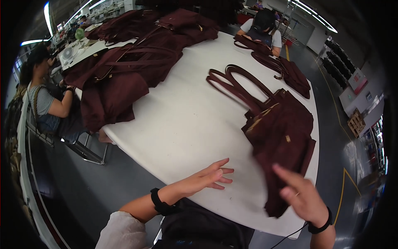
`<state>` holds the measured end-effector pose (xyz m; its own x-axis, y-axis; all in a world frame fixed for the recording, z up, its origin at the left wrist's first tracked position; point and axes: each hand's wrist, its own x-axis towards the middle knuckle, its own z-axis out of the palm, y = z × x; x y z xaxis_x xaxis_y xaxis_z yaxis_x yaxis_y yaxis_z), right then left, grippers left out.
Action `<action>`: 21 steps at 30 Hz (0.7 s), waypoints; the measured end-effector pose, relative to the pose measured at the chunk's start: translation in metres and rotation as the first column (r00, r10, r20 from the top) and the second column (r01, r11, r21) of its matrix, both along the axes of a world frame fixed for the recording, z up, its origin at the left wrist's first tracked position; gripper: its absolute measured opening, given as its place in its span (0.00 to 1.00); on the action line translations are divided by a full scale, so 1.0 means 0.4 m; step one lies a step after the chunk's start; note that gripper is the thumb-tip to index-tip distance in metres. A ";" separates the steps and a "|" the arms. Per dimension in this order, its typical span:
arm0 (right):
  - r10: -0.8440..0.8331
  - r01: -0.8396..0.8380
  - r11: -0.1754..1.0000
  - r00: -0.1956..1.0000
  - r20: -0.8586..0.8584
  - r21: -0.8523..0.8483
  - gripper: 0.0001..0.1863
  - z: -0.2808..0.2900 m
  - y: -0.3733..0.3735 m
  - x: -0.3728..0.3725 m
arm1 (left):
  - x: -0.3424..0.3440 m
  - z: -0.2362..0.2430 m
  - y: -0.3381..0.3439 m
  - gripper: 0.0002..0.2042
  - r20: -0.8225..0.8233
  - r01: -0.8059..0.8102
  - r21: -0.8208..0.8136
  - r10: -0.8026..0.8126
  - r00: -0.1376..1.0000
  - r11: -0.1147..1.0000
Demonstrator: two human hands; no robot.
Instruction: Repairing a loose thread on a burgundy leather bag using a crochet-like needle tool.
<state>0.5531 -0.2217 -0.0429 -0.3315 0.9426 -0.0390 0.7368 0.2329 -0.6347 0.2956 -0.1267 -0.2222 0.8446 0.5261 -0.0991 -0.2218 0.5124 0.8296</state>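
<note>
Handling: here we are at the table [186, 120], and we judge the step to be handling one maroon bag [286, 128]; reaching in or letting go, we cannot tell which.
Bag: it lies flat along the table's right side, its lower end toward us, a small gold plate [287, 138] facing up.
Straps: both handles [253, 104] stretch away from us, looped on the white top.
Right hand: our right hand [302, 197] is over the bag's lower end, finger and thumb apart, pinching nothing we can see; it's blurred, so contact is anyone's guess.
Left hand: our left hand [209, 177], fingers spread, holds nothing, above the table's near edge and well apart from the bag.
Neighbours: a second bag [294, 74] lies beyond ours, and a maroon pile [161, 54] covers the far left.
Next grip: any shift of the bag, we reckon, calls for right fingers closing on cloth, the left coming across to steady it, and the straps kept untangled.
</note>
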 end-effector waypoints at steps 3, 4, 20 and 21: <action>0.425 -0.390 0.903 0.871 0.244 -0.181 0.39 -0.036 -0.007 -0.022 | 0.012 -0.020 -0.026 0.40 -0.029 -0.078 0.044 0.080 0.996 0.996; 0.403 -0.370 0.913 0.883 0.240 -0.169 0.38 -0.056 -0.001 -0.004 | 0.008 -0.024 -0.028 0.37 -0.105 -0.130 -0.157 0.115 0.988 0.979; -0.553 0.523 0.831 0.740 0.383 0.189 0.37 -0.297 0.239 0.298 | -0.056 -0.032 0.034 0.26 -0.243 -0.542 -0.078 0.511 0.824 0.837; -0.506 0.510 0.855 0.786 0.355 0.091 0.37 -0.274 0.210 0.292 | -0.067 -0.019 0.054 0.27 -0.209 -0.520 0.075 0.523 0.826 0.851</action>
<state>0.6697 -0.1379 -0.1527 0.2341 0.9698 -0.0684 0.9199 -0.2437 -0.3073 0.2687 -0.1049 -0.2298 0.4032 0.8847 -0.2338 -0.2695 0.3590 0.8936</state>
